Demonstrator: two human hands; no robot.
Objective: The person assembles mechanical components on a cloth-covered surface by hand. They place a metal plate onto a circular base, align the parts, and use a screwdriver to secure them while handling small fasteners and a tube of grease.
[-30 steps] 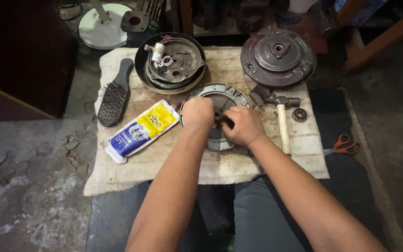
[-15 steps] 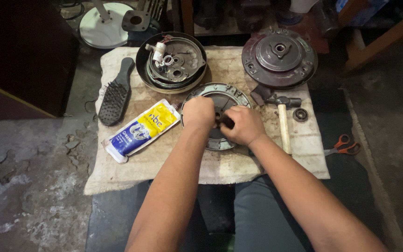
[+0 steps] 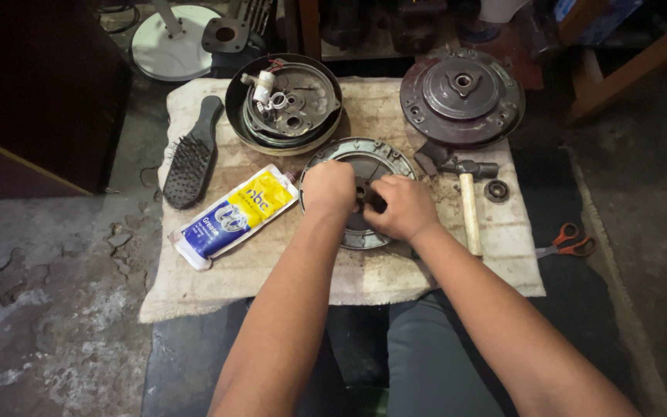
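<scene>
A round grey metal cover plate [image 3: 380,154] lies flat on a dirty cloth [image 3: 272,262] in front of me. My left hand [image 3: 328,188] rests on its left side with fingers curled at the centre hub. My right hand [image 3: 399,207] presses on the middle from the right, fingertips on a small dark part [image 3: 364,193] at the hub. Whether either hand pinches that part is hard to tell.
A yellow-and-blue grease pouch [image 3: 235,215] and a black wire brush [image 3: 193,154] lie to the left. A dark bowl of motor parts [image 3: 283,100] and a reddish round housing [image 3: 461,96] sit behind. A wooden-handled hammer [image 3: 468,205], a small bearing [image 3: 496,190] and orange scissors [image 3: 569,242] lie right.
Both hands stay on the plate's hub with only small finger shifts. The view has tilted slightly; nothing else has moved.
</scene>
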